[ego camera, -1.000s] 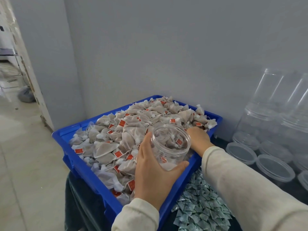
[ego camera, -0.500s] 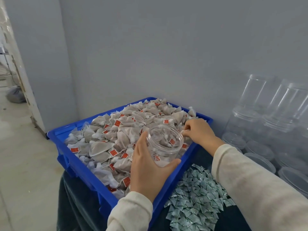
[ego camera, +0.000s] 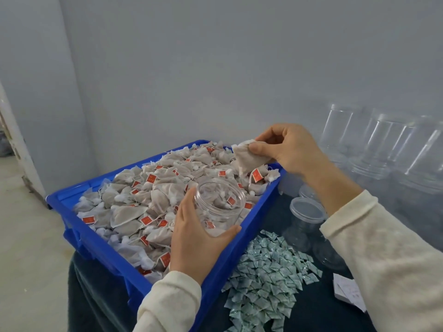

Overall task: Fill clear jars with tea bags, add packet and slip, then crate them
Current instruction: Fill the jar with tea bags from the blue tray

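Left hand: the left hand [ego camera: 196,238] wraps the clear jar [ego camera: 219,204] from the near side, thumb on the right wall, fingers on the left.
Jar: sits among the tea bags in the blue crate [ego camera: 254,226], near its right wall; long axis tilted, open mouth facing up and away from the person; a few bags inside.
Right hand: the right hand [ego camera: 287,149] pinches one tea bag [ego camera: 248,158] between thumb and curled fingers, above the crate's far right corner.
Held bag: hangs point down, its red tag [ego camera: 257,175] dangling below.
Beside the crate: a heap of small green packets [ego camera: 266,279], white slips [ego camera: 347,291], empty jars [ego camera: 306,216] on the dark cloth.
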Action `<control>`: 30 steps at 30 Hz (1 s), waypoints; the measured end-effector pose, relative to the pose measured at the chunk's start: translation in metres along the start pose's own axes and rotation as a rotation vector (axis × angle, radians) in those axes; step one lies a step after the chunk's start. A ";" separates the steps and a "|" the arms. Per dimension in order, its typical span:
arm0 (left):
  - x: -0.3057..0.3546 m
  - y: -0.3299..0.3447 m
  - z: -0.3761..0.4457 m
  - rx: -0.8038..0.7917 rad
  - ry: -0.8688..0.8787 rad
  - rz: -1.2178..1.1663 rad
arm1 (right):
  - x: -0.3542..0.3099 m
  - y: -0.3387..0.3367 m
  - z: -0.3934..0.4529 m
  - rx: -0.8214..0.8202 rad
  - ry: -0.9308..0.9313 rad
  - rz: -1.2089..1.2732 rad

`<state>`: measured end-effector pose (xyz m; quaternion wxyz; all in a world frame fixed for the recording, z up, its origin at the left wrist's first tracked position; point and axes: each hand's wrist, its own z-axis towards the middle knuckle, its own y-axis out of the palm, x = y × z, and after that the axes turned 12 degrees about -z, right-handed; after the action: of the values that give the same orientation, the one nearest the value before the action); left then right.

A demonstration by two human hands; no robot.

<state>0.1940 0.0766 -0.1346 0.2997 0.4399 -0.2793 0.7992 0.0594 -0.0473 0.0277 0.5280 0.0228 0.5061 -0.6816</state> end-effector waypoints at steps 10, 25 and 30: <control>-0.003 0.000 -0.001 0.001 -0.004 -0.007 | -0.018 0.018 -0.022 -0.132 -0.013 0.136; 0.001 0.001 -0.001 0.025 -0.017 -0.026 | -0.023 0.044 -0.036 -0.255 -0.102 -0.086; 0.000 0.000 -0.001 0.006 -0.038 -0.046 | -0.026 0.046 -0.039 -0.337 -0.103 -0.038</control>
<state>0.1932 0.0769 -0.1351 0.3115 0.4622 -0.2725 0.7843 0.0855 0.0018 -0.0075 0.5368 -0.1105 0.5858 -0.5970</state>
